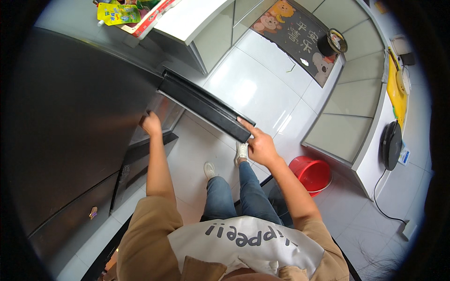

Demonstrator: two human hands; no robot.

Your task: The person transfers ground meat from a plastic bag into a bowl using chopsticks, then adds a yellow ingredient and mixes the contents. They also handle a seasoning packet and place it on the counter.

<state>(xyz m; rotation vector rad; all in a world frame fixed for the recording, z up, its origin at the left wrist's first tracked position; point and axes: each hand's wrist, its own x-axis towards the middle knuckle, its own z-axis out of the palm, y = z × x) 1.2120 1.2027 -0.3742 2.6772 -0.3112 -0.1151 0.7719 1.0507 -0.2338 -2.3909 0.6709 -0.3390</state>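
A large black refrigerator (pixel 77 116) stands on the left with its lower door (pixel 205 107) swung outward. My right hand (pixel 262 146) grips the free end of this door, the index finger laid along its top edge. On the other side, my left hand (pixel 153 124) reaches to the opening of the refrigerator. Its fingers are partly hidden and blurred, so whether they hold anything does not show. Close to that hand is a clear plastic bin or drawer (pixel 173 111), apparently along the inside of the door.
White counters (pixel 211 17) with grey-green cabinet fronts curve around the far side and right. A red bucket (pixel 311 175) stands on the tiled floor at right. Beyond lie a printed mat (pixel 295 38) and a black waste bin (pixel 327 45). A round black appliance (pixel 391 145) trails a cord.
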